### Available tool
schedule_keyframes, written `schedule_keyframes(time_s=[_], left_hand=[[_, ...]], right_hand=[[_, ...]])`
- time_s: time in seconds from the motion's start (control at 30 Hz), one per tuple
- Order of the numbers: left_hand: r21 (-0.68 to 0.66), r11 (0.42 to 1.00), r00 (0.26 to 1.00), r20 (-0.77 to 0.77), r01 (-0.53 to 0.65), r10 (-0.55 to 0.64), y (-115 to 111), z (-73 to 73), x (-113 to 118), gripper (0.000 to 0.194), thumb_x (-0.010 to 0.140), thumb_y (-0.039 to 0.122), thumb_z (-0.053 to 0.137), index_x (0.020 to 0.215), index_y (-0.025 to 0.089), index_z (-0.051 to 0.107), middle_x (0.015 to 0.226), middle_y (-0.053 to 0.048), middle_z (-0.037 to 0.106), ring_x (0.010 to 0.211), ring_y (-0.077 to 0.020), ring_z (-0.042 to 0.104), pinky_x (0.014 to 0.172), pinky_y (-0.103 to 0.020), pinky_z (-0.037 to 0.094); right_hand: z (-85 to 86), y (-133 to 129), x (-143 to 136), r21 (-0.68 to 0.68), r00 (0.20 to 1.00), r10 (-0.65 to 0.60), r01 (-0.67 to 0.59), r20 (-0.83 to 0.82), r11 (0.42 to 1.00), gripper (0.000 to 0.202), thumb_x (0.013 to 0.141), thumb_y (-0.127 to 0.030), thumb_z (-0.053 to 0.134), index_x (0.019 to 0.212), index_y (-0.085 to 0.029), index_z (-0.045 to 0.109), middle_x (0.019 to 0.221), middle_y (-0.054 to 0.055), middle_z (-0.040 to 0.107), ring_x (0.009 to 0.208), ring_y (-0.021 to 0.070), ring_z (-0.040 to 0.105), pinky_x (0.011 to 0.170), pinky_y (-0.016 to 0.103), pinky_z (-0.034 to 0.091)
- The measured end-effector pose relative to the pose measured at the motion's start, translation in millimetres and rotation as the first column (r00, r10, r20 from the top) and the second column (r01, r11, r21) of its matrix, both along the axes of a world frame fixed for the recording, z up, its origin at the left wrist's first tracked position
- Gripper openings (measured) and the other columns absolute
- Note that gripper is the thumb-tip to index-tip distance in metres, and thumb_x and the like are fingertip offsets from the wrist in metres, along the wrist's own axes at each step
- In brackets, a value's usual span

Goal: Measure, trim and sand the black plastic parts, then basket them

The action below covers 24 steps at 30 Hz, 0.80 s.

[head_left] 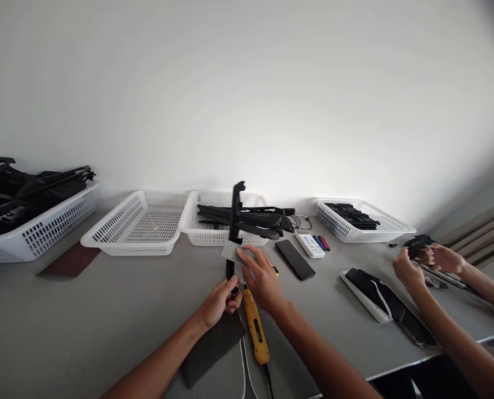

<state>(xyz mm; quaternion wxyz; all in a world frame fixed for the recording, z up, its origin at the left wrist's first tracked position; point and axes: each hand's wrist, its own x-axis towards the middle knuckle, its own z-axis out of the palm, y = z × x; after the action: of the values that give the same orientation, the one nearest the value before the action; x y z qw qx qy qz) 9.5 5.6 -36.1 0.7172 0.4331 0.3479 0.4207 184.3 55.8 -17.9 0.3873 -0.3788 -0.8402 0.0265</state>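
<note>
The person's left hand (220,299) is clenched round the foot of a tall black plastic bracket (235,221), holding it upright on the grey counter (105,310) at the centre of the scene. The right hand (263,280) lies over a small grey flat plate (232,252) pressed against the bracket's lower half; its fingers look curled on the plate, though I cannot tell how firmly they pinch it. A yellow electric screwdriver (255,327) lies just at six o'clock of both hands, touching neither, on the edge of a dark grey mat (213,346).

At twelve o'clock a white slotted basket (213,233) holds several long black parts; the basket at eleven o'clock (138,224) holds nothing I can see. So, by my reckoning, the plate is being seated and fastening is not yet done, with more pieces waiting.

At three o'clock a co-worker's hands (421,260) grasp a small black part. A black phone (295,259) lies at one o'clock.
</note>
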Motion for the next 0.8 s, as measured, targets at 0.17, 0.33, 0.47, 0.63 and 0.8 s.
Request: schedule_keyframes(time_s=[0.17,0.33,0.47,0.63,0.8], left_hand=[[0.001,1.0,0.999,-0.027,0.021,-0.021,1,-0.7,-1,0.06,0.087,0.081,0.058,0.086,0.024,0.04,0.058,0.012,0.032,0.054,-0.0089,0.017,0.053,-0.027,0.014],[0.024,1.0,0.999,-0.048,0.015,-0.013,2,0.7,-3,0.055,0.085,0.072,0.066,0.083,0.024,0.039,0.065,0.009,0.036,0.057,-0.0086,0.021,0.053,-0.027,0.014],[0.06,0.998,0.996,-0.088,0.031,-0.026,-1,2.1,-3,0.049,0.077,0.05,0.083,0.088,0.023,0.043,0.068,0.01,0.039,0.059,-0.0089,0.029,0.055,-0.026,0.022],[0.036,0.999,0.998,-0.06,0.013,-0.011,1,0.2,-5,0.041,0.078,0.041,0.077,0.088,0.024,0.041,0.064,0.01,0.038,0.057,-0.0093,0.027,0.053,-0.026,0.021],[0.006,0.999,0.999,-0.014,-0.035,0.035,3,1.2,-7,0.037,0.08,0.04,0.071,0.089,0.025,0.038,0.065,0.011,0.031,0.056,-0.0091,0.021,0.053,-0.026,0.014]], right_hand=[[6.2,5,-4,-0.034,0.996,0.089,-0.088,0.012,0.996,0.053,0.105,-0.013,0.048,0.153,-0.032,0.056,0.147,0.011,0.058,0.134,0.0299,0.058,0.106,0.048,0.058],[10.6,-10,-5,-0.063,0.992,0.102,-0.097,0.075,0.993,0.053,0.106,-0.014,0.048,0.155,-0.031,0.054,0.151,0.011,0.055,0.135,0.0323,0.055,0.102,0.05,0.06],[8.1,-27,3,-0.113,0.984,0.151,-0.14,0.096,0.984,0.051,0.108,-0.015,0.045,0.154,-0.033,0.055,0.156,0.011,0.051,0.139,0.031,0.053,0.101,0.048,0.06],[17.0,-25,6,-0.158,0.982,0.171,-0.157,0.075,0.975,0.052,0.106,-0.012,0.044,0.149,-0.034,0.06,0.155,0.01,0.053,0.138,0.0295,0.054,0.102,0.047,0.059],[29.8,-22,6,-0.34,0.963,0.084,-0.172,-0.258,0.924,0.036,0.109,-0.032,0.047,0.139,-0.027,0.068,0.125,0.01,0.071,0.113,0.0263,0.067,0.089,0.038,0.059]])
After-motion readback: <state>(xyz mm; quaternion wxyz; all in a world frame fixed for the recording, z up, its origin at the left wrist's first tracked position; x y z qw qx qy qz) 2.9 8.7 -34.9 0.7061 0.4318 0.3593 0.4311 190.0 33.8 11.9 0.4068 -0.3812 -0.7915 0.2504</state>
